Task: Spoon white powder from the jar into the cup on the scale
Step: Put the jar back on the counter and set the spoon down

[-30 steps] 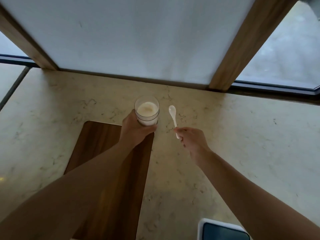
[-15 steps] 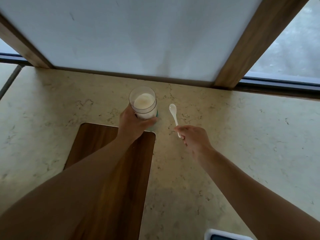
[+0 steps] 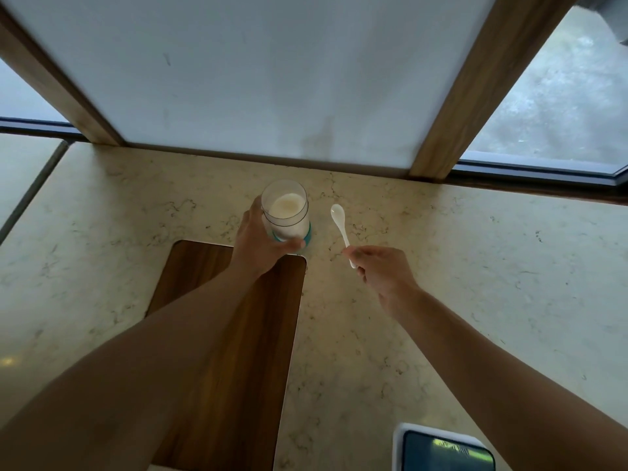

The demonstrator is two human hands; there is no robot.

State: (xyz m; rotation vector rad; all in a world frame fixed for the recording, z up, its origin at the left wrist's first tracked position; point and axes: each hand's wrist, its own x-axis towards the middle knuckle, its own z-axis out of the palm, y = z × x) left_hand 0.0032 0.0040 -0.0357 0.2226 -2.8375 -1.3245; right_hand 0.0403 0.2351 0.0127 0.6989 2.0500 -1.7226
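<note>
A clear jar [image 3: 286,212] with white powder inside stands open on the marble counter, its teal base showing at the bottom right. My left hand [image 3: 260,244] wraps around the jar's near left side. To the right of the jar, a small white spoon [image 3: 341,227] points its bowl away from me; my right hand [image 3: 382,275] pinches the near end of its handle. The spoon bowl looks empty. A corner of the scale [image 3: 441,448], white rim with a dark top, shows at the bottom edge. No cup is in view.
A dark wooden board [image 3: 231,351] lies under my left forearm, near side of the jar. The marble counter [image 3: 492,283] ends at a white wall panel [image 3: 272,79] with wooden posts and windows on both sides.
My left hand has kept hold of the jar, whose teal base now shows. My right hand still holds the spoon to the jar's right. The view has shifted a little.
</note>
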